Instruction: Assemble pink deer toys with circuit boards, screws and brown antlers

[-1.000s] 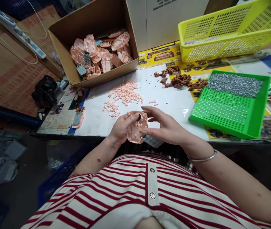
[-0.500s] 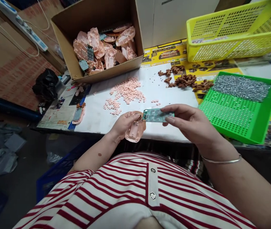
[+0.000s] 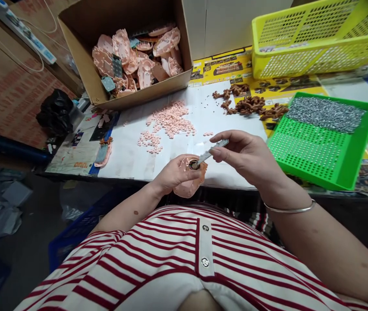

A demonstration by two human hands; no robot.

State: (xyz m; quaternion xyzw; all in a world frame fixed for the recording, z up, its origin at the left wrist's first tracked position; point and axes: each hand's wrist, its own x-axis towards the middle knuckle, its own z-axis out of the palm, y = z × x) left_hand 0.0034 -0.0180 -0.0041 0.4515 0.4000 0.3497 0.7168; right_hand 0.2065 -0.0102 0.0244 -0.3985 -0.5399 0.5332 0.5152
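My left hand is closed around a pink plastic shell, held just above the front edge of the table. Near its thumb a small round dark part sits at the shell's upper end. Between thumb and fingers, my right hand pinches a circuit board, tilted so that mostly its thin edge shows. The board's lower end meets the shell by the round part; whether they are joined I cannot tell. Behind the hands, small pink pieces lie in a loose heap on white paper.
A cardboard box of pink shells and boards stands at the back. Brown parts lie right of the heap. A green tray with metal screws is at right, a yellow basket behind it. Another shell assembly lies left.
My right hand has turned the circuit board from nearly flat to steeply tilted, its outer end raised. The shell in my left hand has shifted slightly right and turned.
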